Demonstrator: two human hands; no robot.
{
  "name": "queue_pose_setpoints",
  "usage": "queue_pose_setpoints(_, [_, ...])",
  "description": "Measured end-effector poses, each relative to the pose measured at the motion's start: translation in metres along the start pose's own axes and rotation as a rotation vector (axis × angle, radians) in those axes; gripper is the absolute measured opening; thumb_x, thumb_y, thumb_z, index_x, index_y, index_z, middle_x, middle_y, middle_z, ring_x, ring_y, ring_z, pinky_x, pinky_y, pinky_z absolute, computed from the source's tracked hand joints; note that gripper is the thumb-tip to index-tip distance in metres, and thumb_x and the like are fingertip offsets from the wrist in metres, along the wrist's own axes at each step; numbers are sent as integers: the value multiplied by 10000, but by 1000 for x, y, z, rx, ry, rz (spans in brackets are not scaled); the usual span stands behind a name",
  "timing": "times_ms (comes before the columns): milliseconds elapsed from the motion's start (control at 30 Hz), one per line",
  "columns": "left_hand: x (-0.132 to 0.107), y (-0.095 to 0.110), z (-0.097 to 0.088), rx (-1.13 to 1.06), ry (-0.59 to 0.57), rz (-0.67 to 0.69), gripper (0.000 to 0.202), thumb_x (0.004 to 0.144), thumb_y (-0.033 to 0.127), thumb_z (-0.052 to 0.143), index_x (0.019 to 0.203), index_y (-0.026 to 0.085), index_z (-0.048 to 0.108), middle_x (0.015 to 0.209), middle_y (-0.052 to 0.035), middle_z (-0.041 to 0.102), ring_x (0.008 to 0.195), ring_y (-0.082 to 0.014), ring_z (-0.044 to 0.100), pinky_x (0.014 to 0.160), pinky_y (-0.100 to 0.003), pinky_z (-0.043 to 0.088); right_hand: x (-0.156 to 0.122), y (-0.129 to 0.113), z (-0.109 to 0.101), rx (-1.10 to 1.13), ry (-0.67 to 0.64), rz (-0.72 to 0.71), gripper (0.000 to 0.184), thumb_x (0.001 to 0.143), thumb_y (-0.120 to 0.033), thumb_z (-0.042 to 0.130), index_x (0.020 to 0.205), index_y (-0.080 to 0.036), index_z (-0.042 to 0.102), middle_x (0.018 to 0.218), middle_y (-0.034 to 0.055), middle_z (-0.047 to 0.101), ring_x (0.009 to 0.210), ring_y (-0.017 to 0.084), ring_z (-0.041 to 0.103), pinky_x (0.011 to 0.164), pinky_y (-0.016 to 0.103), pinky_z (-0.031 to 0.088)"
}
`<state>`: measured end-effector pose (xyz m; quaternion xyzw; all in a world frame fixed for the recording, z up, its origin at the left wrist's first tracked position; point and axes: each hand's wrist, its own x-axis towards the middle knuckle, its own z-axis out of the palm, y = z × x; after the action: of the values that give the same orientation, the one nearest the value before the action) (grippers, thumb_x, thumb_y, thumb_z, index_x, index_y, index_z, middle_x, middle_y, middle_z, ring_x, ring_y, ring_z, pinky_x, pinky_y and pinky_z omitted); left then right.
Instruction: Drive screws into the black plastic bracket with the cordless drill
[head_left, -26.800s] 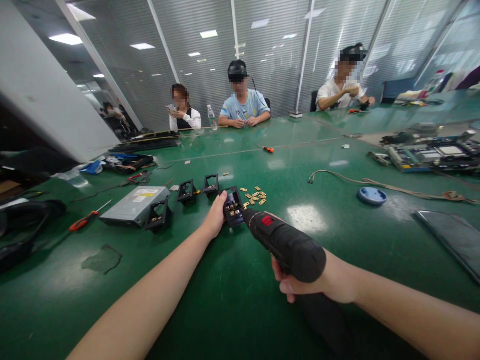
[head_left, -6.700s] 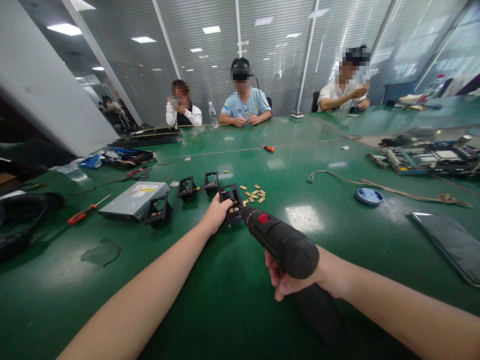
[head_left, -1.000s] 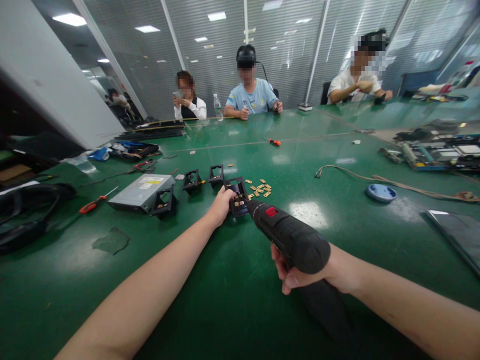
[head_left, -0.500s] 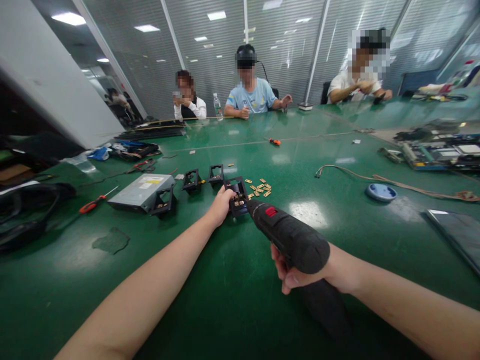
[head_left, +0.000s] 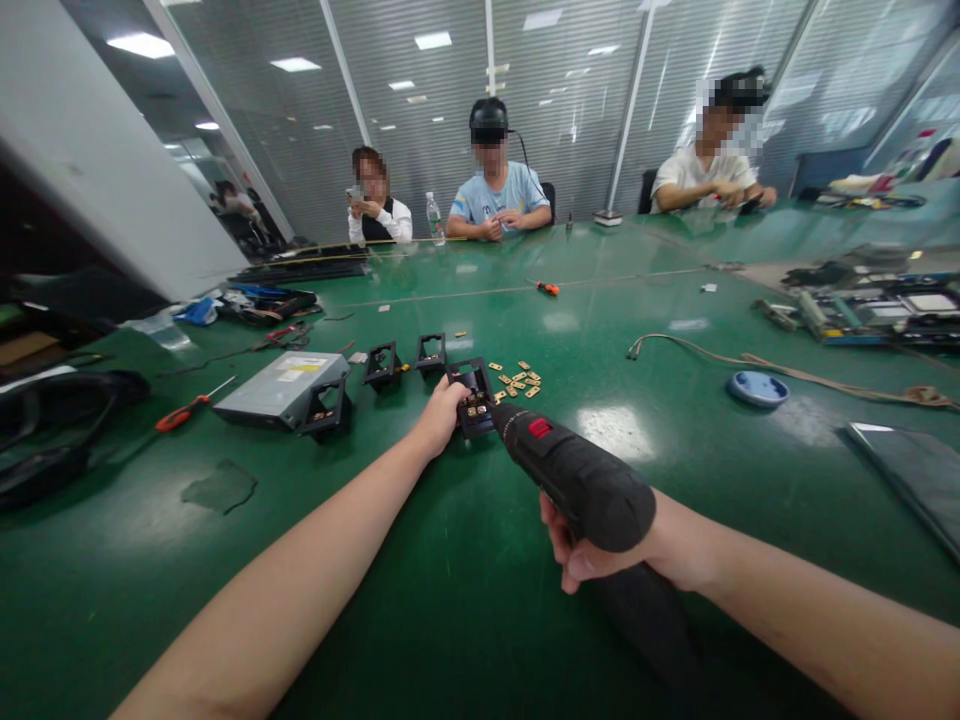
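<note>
My left hand (head_left: 442, 412) grips the left side of a black plastic frame (head_left: 475, 380) that stands on the green table (head_left: 480, 560). Small brass pieces show inside this frame. Wrapped round the handle of a black cordless drill (head_left: 581, 470) is my right hand (head_left: 574, 555). The drill's nose points left and away from me, right at the frame's lower right part; whether its bit touches a screw is hidden. Several loose brass plates (head_left: 517, 380) lie just beyond the drill's nose. Similar black frames (head_left: 326, 408) stand to the left of my left hand.
A grey metal drive box (head_left: 281, 385) and an orange screwdriver (head_left: 184, 413) lie at left. Another screwdriver (head_left: 547, 288) lies farther back. To the right are a blue round dish (head_left: 759, 388), a cable (head_left: 697, 347) and a dark flat panel (head_left: 911, 480). Several people sit across the table.
My hands, the frame and the drill hold nearly the same pose; the view has shifted slightly. Across the table, the person in blue has brought both hands together.
</note>
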<state>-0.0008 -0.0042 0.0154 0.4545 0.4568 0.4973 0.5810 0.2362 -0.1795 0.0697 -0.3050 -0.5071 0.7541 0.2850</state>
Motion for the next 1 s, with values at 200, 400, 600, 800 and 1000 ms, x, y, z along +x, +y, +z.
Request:
queue_pose_setpoints(200, [0, -1, -1, 0, -15, -1, 390, 636, 292, 643, 1016, 231, 585, 790, 18, 651, 716, -196, 646, 696, -339, 565, -1, 3, -1, -33, -15, -6, 268, 646, -183, 977, 803, -139, 764, 743, 39, 788, 727, 190, 757, 718, 289, 600])
queue_pose_setpoints(400, [0, 0, -1, 23, -12, -4, 372, 628, 314, 631, 986, 229, 581, 781, 15, 656, 712, -197, 646, 660, -312, 538, 0, 11, -5, -23, -22, -54, 266, 685, -238, 981, 818, -133, 776, 767, 43, 796, 722, 181, 765, 696, 258, 573])
queue_pose_setpoints(600, [-2, 2, 0, 21, -1, -14, 359, 619, 308, 631, 966, 235, 573, 753, 25, 629, 710, -194, 636, 645, -298, 522, 1, 12, -3, -12, -15, -47, 281, 663, -244, 994, 787, -129, 770, 757, 46, 792, 712, 175, 758, 698, 256, 569])
queue_pose_setpoints(800, [-3, 3, 1, 22, -6, -10, 345, 630, 303, 632, 962, 233, 572, 767, 23, 636, 714, -192, 636, 667, -310, 536, 0, 3, 0, -37, -19, -35, 263, 657, -229, 975, 761, -127, 756, 742, 57, 786, 722, 190, 758, 698, 270, 583])
queue_pose_setpoints(1000, [-2, 1, -1, 22, -9, -11, 351, 642, 311, 638, 977, 234, 569, 765, 23, 644, 714, -197, 654, 662, -307, 536, 1, 2, 1, -11, -13, -36, 272, 644, -207, 973, 795, -132, 760, 744, 42, 783, 708, 196, 761, 705, 285, 593])
